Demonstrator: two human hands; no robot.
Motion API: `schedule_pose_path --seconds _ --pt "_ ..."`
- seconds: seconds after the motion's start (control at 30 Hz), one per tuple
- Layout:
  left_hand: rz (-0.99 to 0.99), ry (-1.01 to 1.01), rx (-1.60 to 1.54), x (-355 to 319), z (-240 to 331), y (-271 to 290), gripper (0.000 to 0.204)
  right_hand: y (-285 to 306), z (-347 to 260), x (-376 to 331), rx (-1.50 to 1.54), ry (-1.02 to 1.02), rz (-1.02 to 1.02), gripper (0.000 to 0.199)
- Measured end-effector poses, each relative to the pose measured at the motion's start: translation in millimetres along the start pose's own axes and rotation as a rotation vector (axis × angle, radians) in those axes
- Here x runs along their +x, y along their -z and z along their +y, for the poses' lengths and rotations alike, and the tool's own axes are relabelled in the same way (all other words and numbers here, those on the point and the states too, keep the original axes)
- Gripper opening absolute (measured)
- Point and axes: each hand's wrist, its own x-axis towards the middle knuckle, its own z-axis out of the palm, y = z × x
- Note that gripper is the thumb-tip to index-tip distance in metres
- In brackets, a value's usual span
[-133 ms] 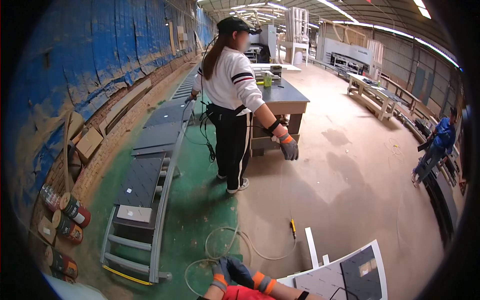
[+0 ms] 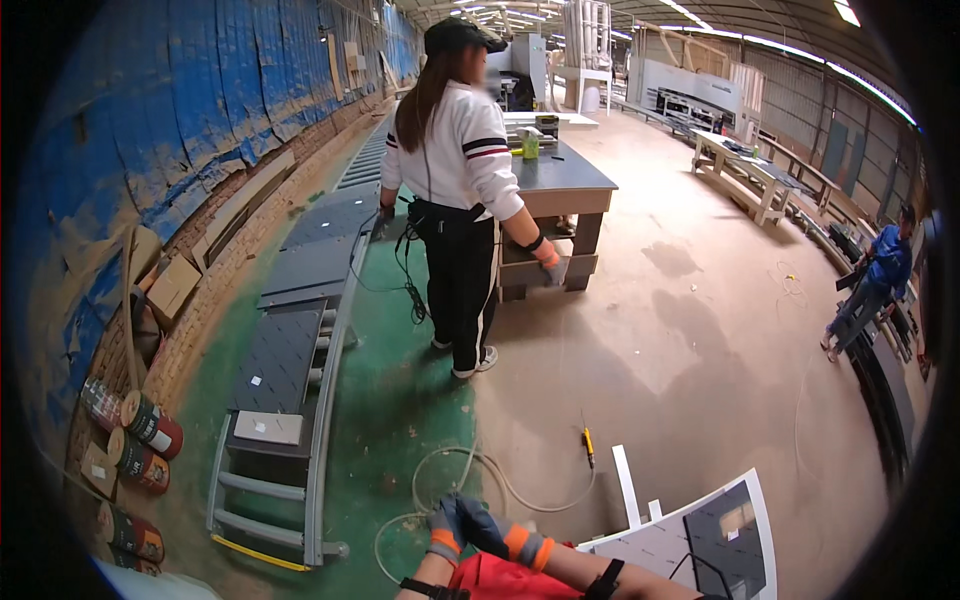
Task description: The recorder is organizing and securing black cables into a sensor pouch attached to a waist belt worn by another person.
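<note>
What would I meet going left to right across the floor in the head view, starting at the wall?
Paint cans → roller conveyor → gloved hands → yellow-handled tool → dark panel with white edging → crouching person in blue.

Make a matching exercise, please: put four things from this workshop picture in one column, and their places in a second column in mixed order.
Things:
1. grey panels
2. yellow-handled tool
3. green bottle
4. rolls with red ends

Places:
A. on the dark worktable
B. by the brick wall at the left
C. on the roller conveyor
D. on the bare floor, at the end of a pale hose

Pairs: 1-C, 2-D, 3-A, 4-B
</note>
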Motion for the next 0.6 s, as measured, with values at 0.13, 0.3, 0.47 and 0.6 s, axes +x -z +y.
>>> schedule_pose_path --seconds 0.13,0.3,0.47,0.6 --pt "0.005 -0.066 0.543 43.1 24.2 -15.4 0.014 24.5 -41.0 39.9 -0.139 0.006 -0.001 0.043" --pt "0.033 0.175 0.647 155.2 47.1 -17.0 0.023 78.9 -118.8 108.1 -0.198 0.035 -0.099 0.042" --pt "0.195 0.186 -0.664 275.7 68.9 -119.8 0.02 162.1 -219.0 129.4 -0.293 -0.073 -0.168 0.041" --pt "0.361 0.678 -1.447 329.2 181.3 -67.7 0.017 240.8 -314.4 68.5 -0.267 -0.207 -0.017 0.04"
